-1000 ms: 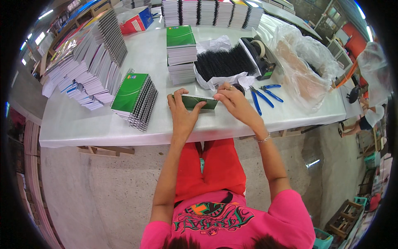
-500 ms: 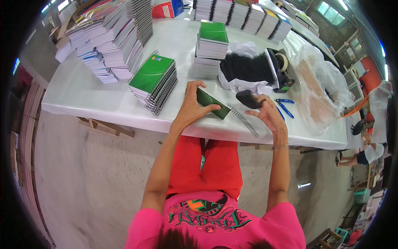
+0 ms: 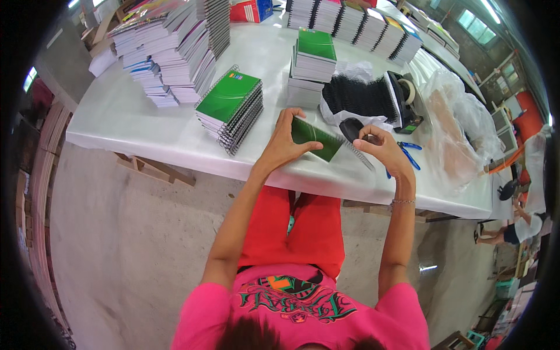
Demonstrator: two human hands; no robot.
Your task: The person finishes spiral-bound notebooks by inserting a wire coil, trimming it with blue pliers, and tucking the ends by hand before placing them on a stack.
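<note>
My left hand [image 3: 286, 140] grips a small green notebook [image 3: 317, 139] near the table's front edge, thumb across its cover. A thin wire coil [image 3: 363, 158] lies along the notebook's right edge and sticks out past its lower corner. My right hand [image 3: 382, 149] is closed, thumb and fingertips together, on a black rounded object [image 3: 350, 129] beside the coil; its exact kind is unclear. Left of my hands stands a stack of green coil-bound notebooks [image 3: 230, 105]. Beyond them is a stack of green-topped notebooks [image 3: 315, 49] with no coils visible.
Many black coils [image 3: 357, 99] lie on white paper, next to a tape dispenser [image 3: 406, 96]. Blue-handled pliers [image 3: 410, 154] rest right of my right hand. A clear plastic bag [image 3: 461, 122] sits farther right. Tall book piles [image 3: 169, 58] stand at the back left.
The notebook has turned to show more of its cover. The coil now lies farther up along its edge. My right hand has closed its fingers nearer the coil. The view has shifted slightly.
</note>
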